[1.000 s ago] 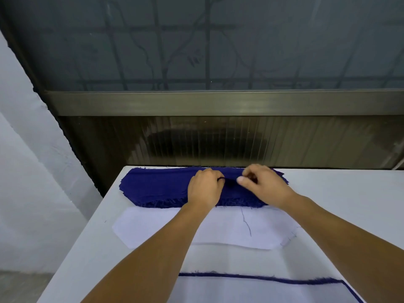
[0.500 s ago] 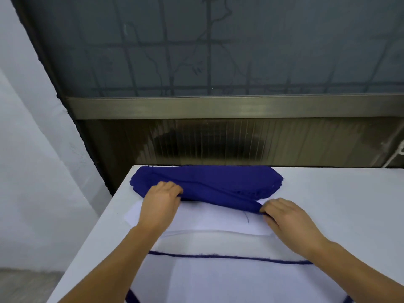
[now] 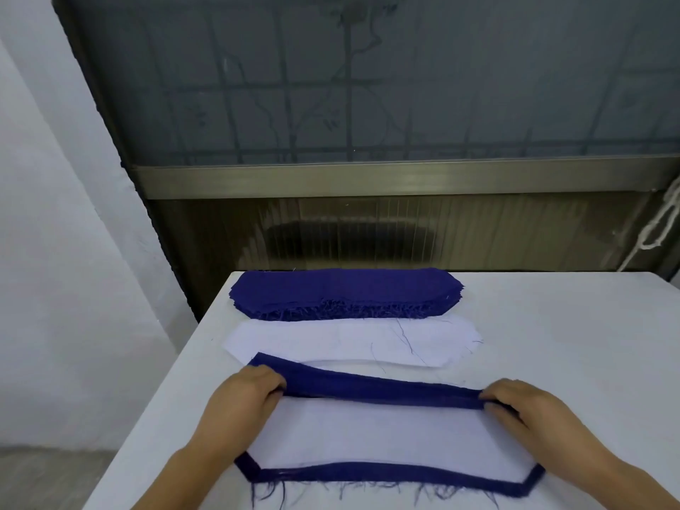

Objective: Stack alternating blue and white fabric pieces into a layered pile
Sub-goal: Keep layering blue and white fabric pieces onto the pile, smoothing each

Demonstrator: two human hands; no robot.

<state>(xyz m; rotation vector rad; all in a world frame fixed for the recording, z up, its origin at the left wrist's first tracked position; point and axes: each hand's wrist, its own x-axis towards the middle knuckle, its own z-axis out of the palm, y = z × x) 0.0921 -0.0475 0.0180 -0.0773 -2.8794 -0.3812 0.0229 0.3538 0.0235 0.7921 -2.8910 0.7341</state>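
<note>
Head view: a white desk (image 3: 552, 325) stands against a dark window wall. At its far edge lies a stack of dark blue fabric pieces (image 3: 346, 293), long with angled ends and a frayed near edge. Just in front of it, touching or nearly so, lies a flat white fabric piece of the same elongated shape (image 3: 349, 340) with a few loose dark threads on it.

Nearer the camera sits the layered pile (image 3: 386, 469): a white fabric layer (image 3: 375, 432) lies on top, with a frayed dark blue layer showing as a border along the near edge and both angled corners.

A single dark blue fabric piece (image 3: 375, 390) is stretched across the far side of this pile, seen almost edge-on as a narrow band. The left hand (image 3: 243, 406) grips its left end with curled fingers, and the right hand (image 3: 522, 410) pinches its right end, fingers curled round the cloth. Whether the held piece touches the pile beneath cannot be told.

A white knotted cord (image 3: 658, 226) hangs at the right edge by the window.
</note>
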